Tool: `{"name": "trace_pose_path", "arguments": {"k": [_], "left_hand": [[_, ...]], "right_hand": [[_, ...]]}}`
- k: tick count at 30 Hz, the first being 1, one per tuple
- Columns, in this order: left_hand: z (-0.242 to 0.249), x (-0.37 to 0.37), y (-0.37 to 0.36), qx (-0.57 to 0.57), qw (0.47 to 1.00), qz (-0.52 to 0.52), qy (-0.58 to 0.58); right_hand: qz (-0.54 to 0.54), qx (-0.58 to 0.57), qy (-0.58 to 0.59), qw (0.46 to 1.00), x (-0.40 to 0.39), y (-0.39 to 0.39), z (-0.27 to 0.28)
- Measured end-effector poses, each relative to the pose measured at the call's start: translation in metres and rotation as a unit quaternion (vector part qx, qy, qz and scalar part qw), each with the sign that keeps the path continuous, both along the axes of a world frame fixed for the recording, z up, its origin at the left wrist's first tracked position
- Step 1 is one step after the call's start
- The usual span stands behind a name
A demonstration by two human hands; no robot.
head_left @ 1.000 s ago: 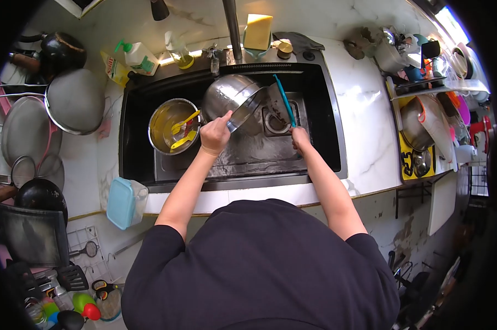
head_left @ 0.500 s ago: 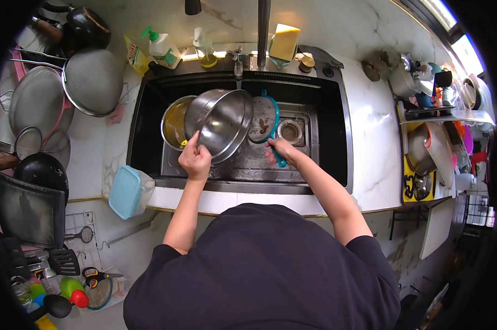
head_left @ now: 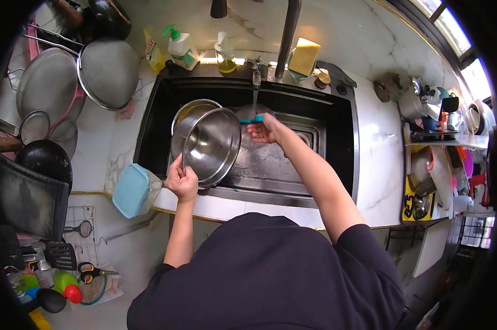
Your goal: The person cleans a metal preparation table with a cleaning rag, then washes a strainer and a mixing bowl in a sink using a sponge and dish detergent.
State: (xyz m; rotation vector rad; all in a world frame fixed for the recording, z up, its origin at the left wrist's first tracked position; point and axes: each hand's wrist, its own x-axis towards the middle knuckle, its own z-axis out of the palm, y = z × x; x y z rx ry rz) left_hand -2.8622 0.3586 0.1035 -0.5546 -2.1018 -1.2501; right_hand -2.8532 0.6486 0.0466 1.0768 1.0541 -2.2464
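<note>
My left hand [head_left: 182,180] grips the near rim of a steel mixing bowl [head_left: 212,143], which is tilted with its hollow turned to the right. Behind it, partly covered, stands a second metal bowl [head_left: 189,113] with a yellowish inside. My right hand [head_left: 266,130] is closed around the teal handle of a strainer [head_left: 252,119], just right of the tilted bowl and below the faucet [head_left: 256,80]. A thin stream of water appears to run from the spout. The strainer's mesh is hard to make out here.
The black sink [head_left: 336,137] surrounds both bowls. Along its back edge stand a green-topped pump bottle [head_left: 183,52], a clear bottle [head_left: 225,55] and a yellow sponge [head_left: 304,56]. A blue-lidded container [head_left: 131,190] sits at the front left; sieves [head_left: 108,74] hang at left.
The strainer has moved up and left from over the drain to below the faucet, turning its handle sideways. The tilted bowl has shifted down and left and its opening shows more. The view has tilted.
</note>
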Motion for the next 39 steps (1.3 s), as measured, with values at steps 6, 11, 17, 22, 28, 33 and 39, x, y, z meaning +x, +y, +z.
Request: {"name": "trace_pose_path", "arguments": {"k": [6,11,17,22,28,33,39], "left_hand": [[-0.008,0.002,0.009,0.029,0.998,-0.003,-0.057],[-0.012,0.009,0.025,0.057,0.978,0.001,-0.202],[-0.039,0.024,0.050,-0.005,0.915,-0.107,-0.388],[-0.058,0.024,0.088,-0.083,0.805,-0.150,-0.567],[-0.090,0.029,0.120,-0.156,0.780,-0.264,-0.545],[-0.114,0.017,0.123,-0.249,0.704,-0.322,-0.582],[-0.099,0.013,0.131,-0.335,0.836,-0.204,-0.383]], "right_hand": [[0.088,0.108,-0.023,0.990,-0.035,0.023,0.016],[0.133,0.182,-0.037,0.973,-0.048,0.035,0.024],[0.140,0.183,-0.042,0.972,-0.049,0.044,0.026],[0.134,0.176,-0.034,0.975,-0.036,0.039,0.027],[0.138,0.153,0.011,0.978,-0.002,0.028,0.002],[0.126,0.238,0.025,0.963,0.024,0.001,-0.007],[0.050,0.332,0.048,0.941,0.022,-0.016,-0.017]]}}
